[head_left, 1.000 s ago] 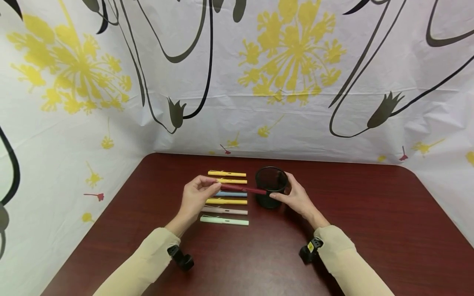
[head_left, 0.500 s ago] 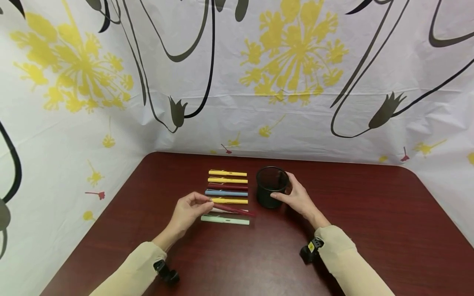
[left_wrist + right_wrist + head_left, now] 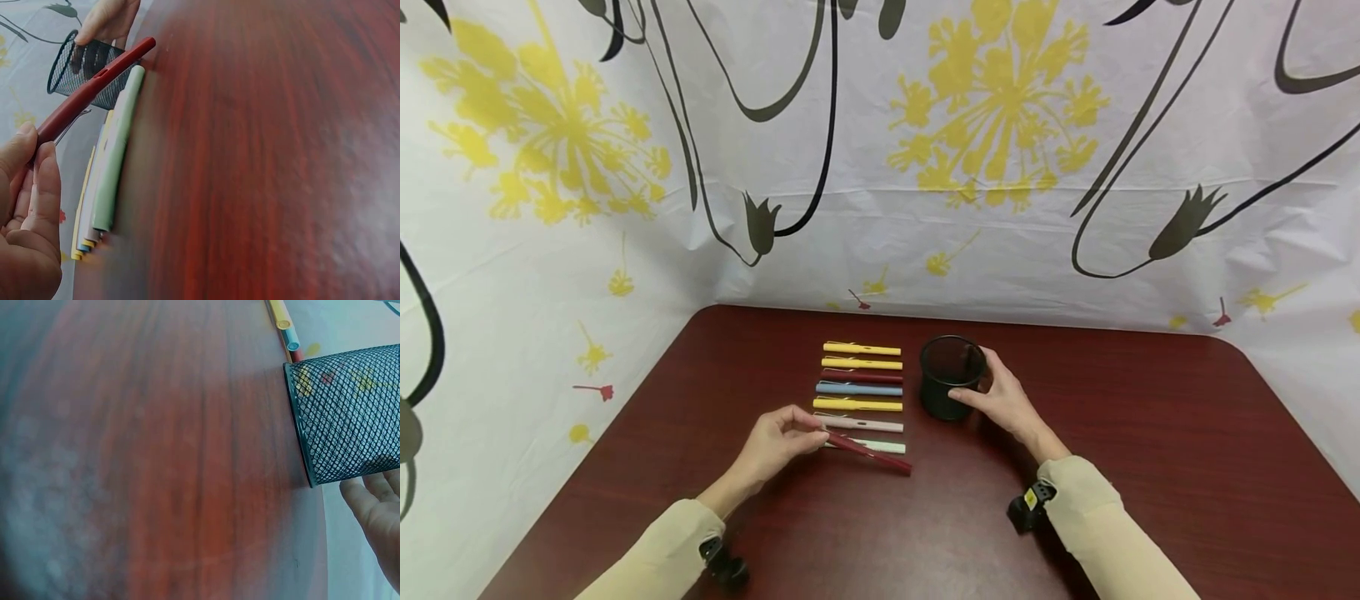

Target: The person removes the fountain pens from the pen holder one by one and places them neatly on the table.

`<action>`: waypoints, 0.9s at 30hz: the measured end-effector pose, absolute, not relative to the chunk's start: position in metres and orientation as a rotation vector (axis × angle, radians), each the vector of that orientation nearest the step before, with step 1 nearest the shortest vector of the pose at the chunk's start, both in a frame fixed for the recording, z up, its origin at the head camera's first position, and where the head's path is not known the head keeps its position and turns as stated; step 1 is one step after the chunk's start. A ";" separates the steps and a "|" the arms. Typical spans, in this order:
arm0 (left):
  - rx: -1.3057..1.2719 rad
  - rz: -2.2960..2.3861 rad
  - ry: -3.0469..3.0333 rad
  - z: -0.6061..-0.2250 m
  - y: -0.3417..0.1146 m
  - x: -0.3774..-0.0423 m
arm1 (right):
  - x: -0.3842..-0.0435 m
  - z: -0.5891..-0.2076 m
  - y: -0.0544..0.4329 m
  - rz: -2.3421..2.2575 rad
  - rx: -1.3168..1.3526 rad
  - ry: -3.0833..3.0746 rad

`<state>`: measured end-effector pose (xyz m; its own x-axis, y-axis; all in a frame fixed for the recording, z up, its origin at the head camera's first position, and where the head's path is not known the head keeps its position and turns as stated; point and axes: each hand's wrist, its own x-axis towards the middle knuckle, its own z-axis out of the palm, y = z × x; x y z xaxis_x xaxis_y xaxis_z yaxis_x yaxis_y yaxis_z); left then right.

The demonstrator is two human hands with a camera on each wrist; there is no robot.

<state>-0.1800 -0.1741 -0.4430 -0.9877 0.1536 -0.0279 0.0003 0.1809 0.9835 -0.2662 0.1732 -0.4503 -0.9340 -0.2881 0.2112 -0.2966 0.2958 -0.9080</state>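
Observation:
My left hand (image 3: pixel 778 442) pinches a dark red pen (image 3: pixel 880 457) near its clip end, between thumb and fingers. The pen slants over the mint green pen (image 3: pixel 887 447), which lies nearest to me in a row; in the left wrist view the red pen (image 3: pixel 87 94) hangs above the table. My right hand (image 3: pixel 1003 402) grips the right side of a black mesh pen cup (image 3: pixel 940 402), which stands upright on the table. In the right wrist view, fingers (image 3: pixel 362 497) touch the cup's mesh side. Part of the green pen is hidden by the left hand and red pen.
Behind the green pen lie a pale pink pen (image 3: pixel 868 424), a yellow pen (image 3: pixel 865 405), a blue pen (image 3: pixel 861 389), another dark red pen (image 3: pixel 861 377) and two more yellow pens (image 3: pixel 865 364). A patterned white cloth (image 3: pixel 865 208) hangs behind the dark wooden table (image 3: pixel 1120 400).
My left hand has carried the dark red pen from beside the cup toward me, past the row, to the green pen at its near end. The right hand stays at the cup.

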 end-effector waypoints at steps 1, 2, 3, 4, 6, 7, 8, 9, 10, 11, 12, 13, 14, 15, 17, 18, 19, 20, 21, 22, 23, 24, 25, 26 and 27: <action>0.155 1.923 2.325 -0.444 -0.175 -0.180 | -0.266 -0.450 0.173 1.771 0.575 -2.522; 0.159 1.913 2.330 -0.444 -0.176 -0.179 | -0.266 -0.450 0.173 1.776 0.571 -2.521; 0.159 1.898 2.341 -0.445 -0.177 -0.178 | -0.266 -0.449 0.173 1.777 0.568 -2.522; 0.162 1.881 2.351 -0.445 -0.178 -0.178 | -0.265 -0.449 0.173 1.779 0.567 -2.523; 0.179 1.852 2.372 -0.447 -0.181 -0.178 | -0.265 -0.448 0.173 1.786 0.560 -2.525; 0.191 1.838 2.382 -0.448 -0.182 -0.178 | -0.265 -0.448 0.173 1.787 0.564 -2.526; 0.205 1.825 2.393 -0.449 -0.183 -0.178 | -0.265 -0.448 0.173 1.792 0.557 -2.526; 0.219 1.814 2.401 -0.450 -0.184 -0.178 | -0.265 -0.448 0.173 1.789 0.560 -2.527; 0.238 1.807 2.403 -0.451 -0.185 -0.179 | -0.265 -0.447 0.173 1.789 0.564 -2.526; 0.253 1.804 2.403 -0.452 -0.186 -0.179 | -0.265 -0.447 0.173 1.785 0.571 -2.525; 0.266 1.797 2.404 -0.453 -0.188 -0.179 | -0.265 -0.447 0.173 1.780 0.572 -2.526; 0.281 1.787 2.410 -0.454 -0.189 -0.179 | -0.265 -0.448 0.173 1.771 0.574 -2.529; 0.296 1.774 2.415 -0.455 -0.190 -0.179 | -0.265 -0.448 0.173 1.765 0.570 -2.531; 0.308 1.757 2.421 -0.456 -0.191 -0.179 | -0.265 -0.448 0.173 1.761 0.570 -2.532; 0.334 1.712 2.446 -0.457 -0.193 -0.179 | -0.266 -0.448 0.173 1.762 0.568 -2.532; 0.346 1.679 2.469 -0.458 -0.194 -0.179 | -0.266 -0.448 0.173 1.766 0.564 -2.530; 0.358 1.652 2.486 -0.459 -0.194 -0.179 | -0.266 -0.448 0.173 1.768 0.565 -2.529; 0.369 1.622 2.506 -0.460 -0.195 -0.178 | -0.266 -0.448 0.173 1.777 0.565 -2.524; 0.382 1.593 2.527 -0.460 -0.196 -0.178 | -0.266 -0.449 0.173 1.779 0.567 -2.522; 0.399 1.564 2.548 -0.460 -0.196 -0.177 | -0.267 -0.449 0.172 1.780 0.567 -2.521; 0.411 1.540 2.566 -0.461 -0.197 -0.177 | -0.267 -0.449 0.172 1.780 0.567 -2.521; 0.424 1.516 2.585 -0.461 -0.197 -0.177 | -0.267 -0.449 0.172 1.777 0.565 -2.522; 0.438 1.503 2.596 -0.462 -0.198 -0.176 | -0.266 -0.449 0.172 1.772 0.564 -2.526; 0.452 1.485 2.611 -0.462 -0.198 -0.176 | -0.266 -0.449 0.172 1.769 0.561 -2.528; 0.460 1.470 2.623 -0.462 -0.199 -0.176 | -0.266 -0.449 0.172 1.748 0.559 -2.541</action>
